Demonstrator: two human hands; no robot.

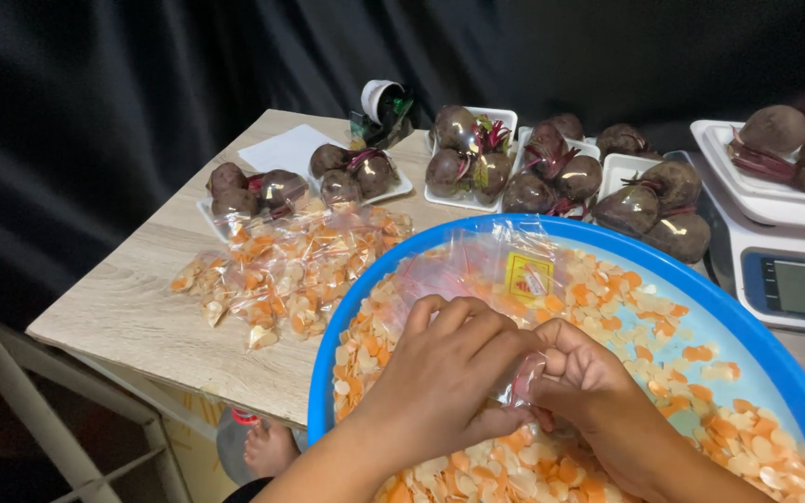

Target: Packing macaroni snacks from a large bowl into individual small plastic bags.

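Note:
My left hand (440, 373) and my right hand (589, 391) meet over a big blue basin (663, 261) full of thin orange and pale chips (663, 345). Both hands pinch the mouth of a clear plastic bag (486, 270) that lies across the chips, away from me. The bag has a small yellow label (527, 278) and holds some chips. The fingers of both hands are curled tight on the bag's edge.
Several filled clear bags of chips (291, 265) lie heaped on the wooden table (132, 307) at left. Behind stand white trays of wrapped dark beetroots (472, 158). A white digital scale (784, 270) with beetroots on top stands at right. A bare foot (267, 447) shows below the table edge.

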